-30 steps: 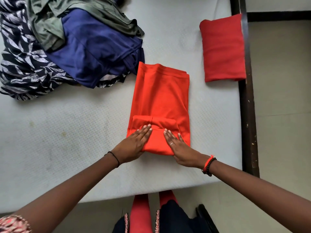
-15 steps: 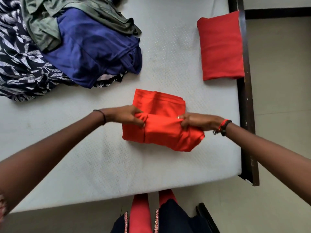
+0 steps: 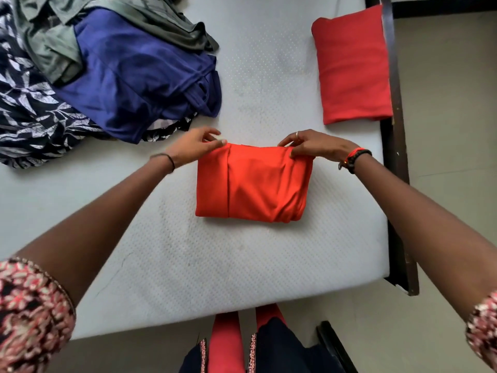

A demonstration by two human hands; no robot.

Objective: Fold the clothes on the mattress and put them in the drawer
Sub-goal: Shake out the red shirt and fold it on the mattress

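Folded orange garment (image 3: 252, 184), far corners pinched by L hand (image 3: 194, 147), R hand (image 3: 315, 146)

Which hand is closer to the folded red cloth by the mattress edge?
Right. The right hand pinches the orange garment at its far right corner, nearest the folded red cloth; the left hand pinches its far left corner, farther off.

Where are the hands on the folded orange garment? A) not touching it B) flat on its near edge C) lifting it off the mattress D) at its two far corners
D: the left hand and right hand each hold a far corner of the orange garment, which lies on the mattress.
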